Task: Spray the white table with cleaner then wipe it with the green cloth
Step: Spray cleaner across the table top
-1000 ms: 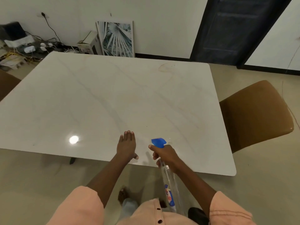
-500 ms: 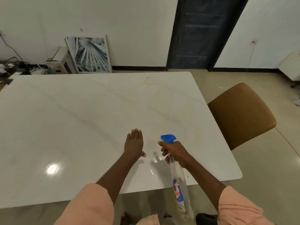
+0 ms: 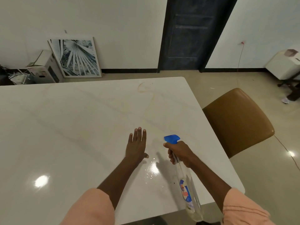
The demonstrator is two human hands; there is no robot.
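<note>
Spray bottle (image 3: 186,190): clear plastic with a blue trigger head (image 3: 171,139), held by the right hand; body slopes down and back toward the person, past the near tabletop edge.
Bottle handling: likely light, since little liquid shows inside; thin walls probably give under a squeeze; may be slick if wet. Best held at the neck just under the trigger head, which is where it is gripped.
Right hand (image 3: 179,154): fingers curled round the bottle neck, nozzle pointing ahead over the tabletop. Whether a finger rests on the trigger cannot be told.
Left hand (image 3: 137,146): just left of the right hand, palm down, fingers straight and close together, thumb out to the side; holds nothing. It looks laid flat on the tabletop, though contact is not certain.
Tabletop (image 3: 81,127): white, glossy, faintly veined, spreading ahead and left of both hands. Hard and smooth; judged slippery where wet.
Droplets (image 3: 151,173): small wet specks between the two forearms, just behind the left hand.
Ring mark (image 3: 143,86): faint brownish stain far ahead of the hands, near the far edge.
Green cloth: not in view.
Chair (image 3: 237,120): brown seat, to the right of the right hand, beside the tabletop edge.
Stage, as judged: spraying under way; wiping not yet begun.
</note>
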